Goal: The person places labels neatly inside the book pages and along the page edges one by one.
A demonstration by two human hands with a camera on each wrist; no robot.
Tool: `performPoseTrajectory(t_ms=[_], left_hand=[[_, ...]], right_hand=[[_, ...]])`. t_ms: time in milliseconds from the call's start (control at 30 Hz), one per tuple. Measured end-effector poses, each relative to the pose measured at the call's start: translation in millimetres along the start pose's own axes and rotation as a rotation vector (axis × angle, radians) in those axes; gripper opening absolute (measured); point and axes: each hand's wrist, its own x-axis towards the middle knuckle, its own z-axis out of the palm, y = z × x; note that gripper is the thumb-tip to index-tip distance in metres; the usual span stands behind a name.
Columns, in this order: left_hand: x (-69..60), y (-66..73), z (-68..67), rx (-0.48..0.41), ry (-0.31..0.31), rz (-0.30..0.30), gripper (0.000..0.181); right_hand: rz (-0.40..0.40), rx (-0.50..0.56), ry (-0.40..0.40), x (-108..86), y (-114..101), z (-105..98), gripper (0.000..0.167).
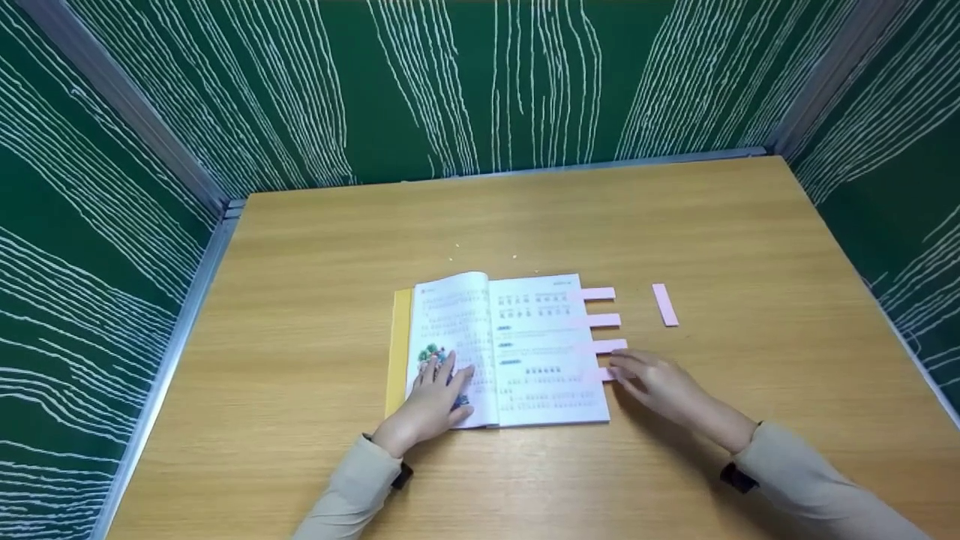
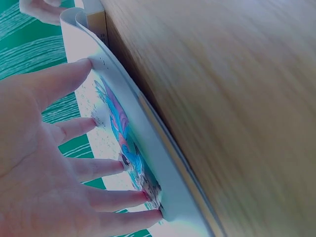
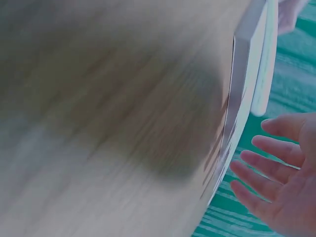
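"Beige sleeves are lying nearest, dark bands showing at the wrists. What is the left hand doing?"

"Resting across the lower left page, fingers straight and spread, partly covering a coloured illustration. It is grasping nothing."

"And the right hand?"

"Hovering just off the right page, fingertips sitting at the outer end of the lowest pink strip. Its wrist view is showing fingers loose and extended, holding nothing. Whether they are touching that strip, I cannot tell."

"Noting the book: where?"

"Lying open on the wooden table, its left page curving toward the spine, a yellow layer showing along the left side. Four pink strips are sticking out in a column past its right edge."

"Farther out?"

"One loose pink strip is lying apart, right of the upper ones, slightly slanting. Tiny white specks are dotting the wood beyond the book. Farthest, green walls bearing wavy white lines are enclosing the table."
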Motion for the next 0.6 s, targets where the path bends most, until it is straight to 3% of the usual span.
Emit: performPoseTrajectory(t_ms=[100, 200, 400, 600], left_hand=[[-1.6, 0.6, 1.0, 0.000, -0.002, -0.007, 0.058], [-2.3, 0.7, 1.2, 0.006, 0.008, -0.001, 0.058], [-2.3, 1.1, 1.8, 0.022, 0.010, 0.017, 0.057], [-1.0, 1.3, 1.3, 0.027, 0.008, 0.004, 0.057]], right_hand=[[-0.091, -0.040, 0.005, -4.4, -4.3, 4.7, 0.029], [-0.133, -0.031, -0.088, -8.1, -7.1, 6.6, 0.038], [-0.103, 0.007, -0.327, -14.1, -11.4, 6.0, 0.058], [-0.113, -0.027, -0.351, -14.7, -13.1, 7.1, 0.064]])
